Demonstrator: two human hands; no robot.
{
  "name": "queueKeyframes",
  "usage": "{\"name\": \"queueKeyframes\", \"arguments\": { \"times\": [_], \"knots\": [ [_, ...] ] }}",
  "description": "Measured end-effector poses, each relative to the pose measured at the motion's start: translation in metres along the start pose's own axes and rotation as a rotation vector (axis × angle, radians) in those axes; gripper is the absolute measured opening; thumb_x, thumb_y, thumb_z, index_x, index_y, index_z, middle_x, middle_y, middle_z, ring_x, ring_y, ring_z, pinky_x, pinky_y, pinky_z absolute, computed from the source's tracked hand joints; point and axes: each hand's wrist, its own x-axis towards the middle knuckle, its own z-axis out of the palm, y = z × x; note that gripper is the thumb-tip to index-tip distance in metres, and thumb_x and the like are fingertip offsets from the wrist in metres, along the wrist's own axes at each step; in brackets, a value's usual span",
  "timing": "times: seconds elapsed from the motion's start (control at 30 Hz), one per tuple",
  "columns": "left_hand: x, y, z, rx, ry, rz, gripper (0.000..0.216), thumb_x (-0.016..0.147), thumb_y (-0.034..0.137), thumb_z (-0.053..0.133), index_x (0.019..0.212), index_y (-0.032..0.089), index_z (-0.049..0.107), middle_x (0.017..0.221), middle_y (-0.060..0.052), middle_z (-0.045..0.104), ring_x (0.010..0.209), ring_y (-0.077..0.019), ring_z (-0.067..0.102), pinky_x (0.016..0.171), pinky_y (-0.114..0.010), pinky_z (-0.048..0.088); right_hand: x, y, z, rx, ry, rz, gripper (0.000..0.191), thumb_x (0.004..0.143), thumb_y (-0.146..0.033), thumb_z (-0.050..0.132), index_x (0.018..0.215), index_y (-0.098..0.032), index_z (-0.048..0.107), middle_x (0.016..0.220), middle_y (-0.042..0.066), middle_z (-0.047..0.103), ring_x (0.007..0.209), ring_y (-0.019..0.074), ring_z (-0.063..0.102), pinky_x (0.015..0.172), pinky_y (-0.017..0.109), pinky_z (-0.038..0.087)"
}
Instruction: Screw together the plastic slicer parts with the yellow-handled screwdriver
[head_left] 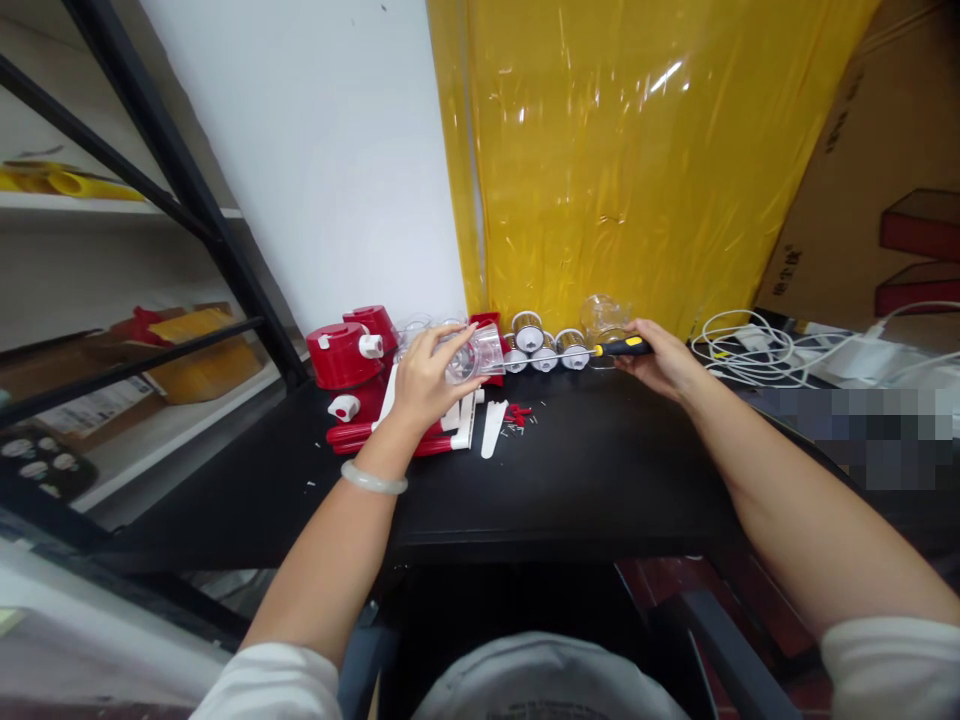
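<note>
My left hand (433, 375) is closed around a clear plastic cup (489, 350) that lies sideways above the table. In my right hand (660, 362) is a screwdriver (622, 346) with a black and yellow handle. Its long shaft points left toward the cup's open end; whether the tip touches the cup I cannot tell. Below the cup lie a white flat strip (493, 430), small red pieces (517, 414) and several screws. Metallic cylinders with white ends (527, 331) are grouped behind the shaft. Near my left wrist are red and white plastic handles (360, 436).
Red round housings (341, 355) stand at the back left of the black table (585, 470). Another clear container (602, 315) is behind my right hand. White cables (757, 345) lie at the right. A black-framed shelf (180, 190) stands left, and yellow plastic sheeting (615, 150) hangs behind.
</note>
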Motion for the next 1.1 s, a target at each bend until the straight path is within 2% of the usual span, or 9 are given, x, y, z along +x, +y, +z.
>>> {"name": "queueKeyframes", "arguments": {
  "times": [0.1, 0.17, 0.37, 0.53, 0.6, 0.67, 0.8, 0.9, 1.1],
  "knots": [
    [0.000, 0.000, 0.000, -0.002, -0.008, -0.001, 0.070, 0.077, 0.040, 0.087, 0.139, 0.024, 0.059, 0.127, -0.013, 0.066, 0.114, -0.0292, 0.065, 0.094, -0.044, 0.057, 0.003, 0.003, -0.005, -0.096, 0.003, -0.023, 0.058, 0.076, -0.082, 0.063, 0.076, -0.024, 0.057, 0.058, -0.001, 0.055, 0.050, 0.0147, 0.054, 0.051, 0.031, 0.051],
    [0.000, 0.000, 0.000, -0.002, -0.021, -0.010, 0.070, 0.077, 0.041, 0.087, 0.139, 0.025, 0.059, 0.127, -0.012, 0.066, 0.115, -0.0294, 0.065, 0.094, -0.044, 0.057, 0.005, 0.004, -0.008, -0.187, 0.009, -0.066, 0.061, 0.077, -0.086, 0.058, 0.074, -0.025, 0.056, 0.053, -0.001, 0.049, 0.047, 0.0155, 0.051, 0.049, 0.032, 0.048],
    [0.000, -0.002, -0.001, 0.023, -0.009, -0.013, 0.070, 0.076, 0.040, 0.088, 0.139, 0.025, 0.060, 0.126, -0.012, 0.067, 0.114, -0.0289, 0.066, 0.095, -0.044, 0.057, 0.002, 0.004, -0.005, -0.210, -0.002, -0.099, 0.041, 0.073, -0.059, 0.083, 0.078, -0.026, 0.058, 0.058, -0.004, 0.050, 0.047, 0.0118, 0.043, 0.053, 0.031, 0.048],
    [-0.001, -0.001, 0.002, -0.013, -0.002, -0.031, 0.071, 0.075, 0.041, 0.089, 0.139, 0.027, 0.059, 0.126, -0.011, 0.067, 0.114, -0.0287, 0.066, 0.095, -0.045, 0.057, -0.004, -0.003, 0.001, -0.035, -0.059, -0.076, 0.035, 0.067, -0.038, 0.086, 0.083, -0.027, 0.056, 0.076, -0.003, 0.061, 0.063, 0.0141, 0.057, 0.061, 0.031, 0.050],
    [-0.001, -0.001, 0.004, -0.023, 0.000, -0.028, 0.071, 0.076, 0.042, 0.088, 0.139, 0.027, 0.059, 0.127, -0.011, 0.067, 0.115, -0.0288, 0.066, 0.096, -0.046, 0.057, -0.004, -0.005, 0.001, -0.021, -0.061, -0.088, 0.033, 0.068, -0.038, 0.083, 0.082, -0.027, 0.056, 0.080, -0.002, 0.063, 0.068, 0.0162, 0.060, 0.062, 0.032, 0.050],
    [-0.002, -0.001, 0.004, -0.022, 0.004, -0.025, 0.071, 0.076, 0.042, 0.088, 0.139, 0.027, 0.059, 0.127, -0.011, 0.067, 0.115, -0.0288, 0.066, 0.096, -0.046, 0.056, -0.001, -0.004, -0.001, -0.042, -0.040, -0.098, 0.034, 0.073, -0.050, 0.079, 0.080, -0.026, 0.056, 0.076, 0.000, 0.063, 0.066, 0.0174, 0.060, 0.060, 0.032, 0.050],
    [-0.001, -0.001, 0.003, -0.017, -0.008, -0.016, 0.070, 0.076, 0.041, 0.088, 0.139, 0.025, 0.060, 0.126, -0.012, 0.067, 0.115, -0.0288, 0.066, 0.095, -0.045, 0.057, 0.004, 0.003, -0.006, -0.185, 0.013, -0.088, 0.052, 0.080, -0.077, 0.063, 0.074, -0.026, 0.057, 0.050, -0.002, 0.045, 0.045, 0.0141, 0.041, 0.052, 0.033, 0.046],
    [0.000, -0.001, 0.002, -0.009, -0.019, -0.029, 0.070, 0.076, 0.042, 0.087, 0.138, 0.025, 0.060, 0.126, -0.012, 0.067, 0.114, -0.0292, 0.066, 0.096, -0.046, 0.056, 0.004, 0.004, -0.007, -0.240, -0.011, -0.085, 0.044, 0.078, -0.069, 0.072, 0.076, -0.027, 0.058, 0.044, -0.007, 0.035, 0.042, 0.0121, 0.032, 0.053, 0.032, 0.046],
    [-0.001, -0.001, 0.003, -0.004, 0.005, -0.038, 0.071, 0.075, 0.044, 0.088, 0.138, 0.026, 0.060, 0.125, -0.011, 0.067, 0.113, -0.0288, 0.066, 0.096, -0.046, 0.057, 0.000, -0.001, -0.002, -0.058, -0.060, -0.036, 0.031, 0.072, -0.040, 0.082, 0.080, -0.026, 0.055, 0.063, -0.005, 0.053, 0.052, 0.0123, 0.047, 0.058, 0.030, 0.049]
  ]
}}
